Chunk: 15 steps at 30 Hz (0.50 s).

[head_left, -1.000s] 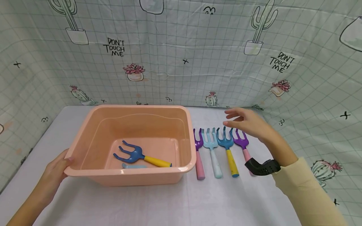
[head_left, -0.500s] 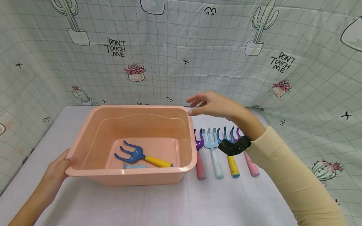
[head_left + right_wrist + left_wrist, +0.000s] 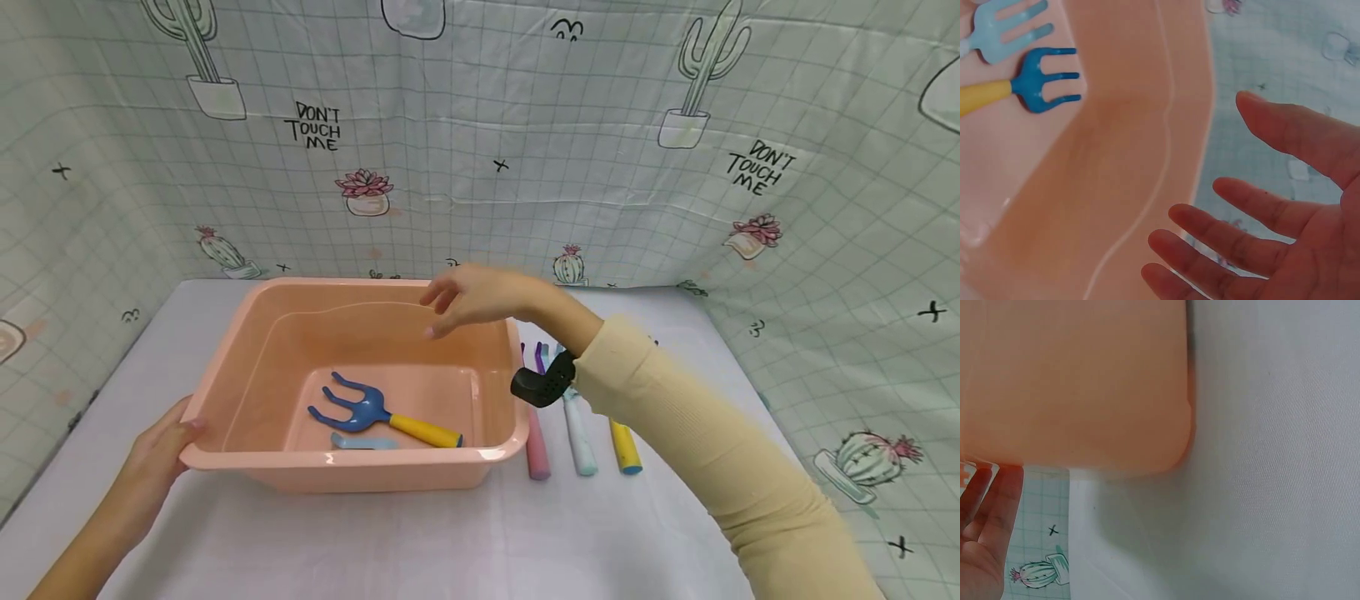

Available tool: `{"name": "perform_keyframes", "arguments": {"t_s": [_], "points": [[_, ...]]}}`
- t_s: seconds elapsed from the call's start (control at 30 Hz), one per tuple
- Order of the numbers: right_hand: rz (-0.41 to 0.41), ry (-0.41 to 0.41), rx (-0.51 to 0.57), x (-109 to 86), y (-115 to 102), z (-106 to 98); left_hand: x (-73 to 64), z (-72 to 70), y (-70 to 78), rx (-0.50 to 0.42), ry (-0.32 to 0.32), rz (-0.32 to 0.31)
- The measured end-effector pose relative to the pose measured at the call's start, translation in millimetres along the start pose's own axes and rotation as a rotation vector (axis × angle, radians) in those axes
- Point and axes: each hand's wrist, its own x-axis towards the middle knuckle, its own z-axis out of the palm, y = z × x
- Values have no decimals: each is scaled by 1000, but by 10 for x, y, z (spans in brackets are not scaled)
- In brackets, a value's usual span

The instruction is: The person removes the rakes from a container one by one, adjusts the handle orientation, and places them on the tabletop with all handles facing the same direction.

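Observation:
A peach plastic basin (image 3: 352, 457) stands on the white table. My left hand (image 3: 153, 454) holds its left rim, thumb over the edge; in the left wrist view the fingers (image 3: 1000, 503) touch the basin wall. Inside lie a blue garden hand fork (image 3: 367, 408) with a yellow handle and a light blue hand fork (image 3: 363, 442), mostly hidden by the front wall in the head view. Over the basin's back right part hovers my right hand (image 3: 480, 296), palm toward its wrist camera. Its fingers (image 3: 1235, 247) are spread and relaxed, with nothing in them.
Right of the basin lie more hand forks: one pink-handled (image 3: 537, 454), one pale blue-handled (image 3: 579, 437), one yellow-handled (image 3: 625, 446). The right forearm (image 3: 675, 417) covers their heads. A gridded cactus-print cloth (image 3: 450, 208) rises behind the table and along its sides.
My right hand has moved left from above the row of forks to over the basin, and its forearm now hides the rightmost purple fork. The left hand keeps its hold on the rim.

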Motion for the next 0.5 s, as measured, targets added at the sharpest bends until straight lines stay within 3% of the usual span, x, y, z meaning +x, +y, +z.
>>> {"name": "perform_keyframes", "arguments": {"t_s": [0.5], "points": [[22, -209, -160, 637, -160, 507, -13, 13, 32, 141, 16, -54]]}}
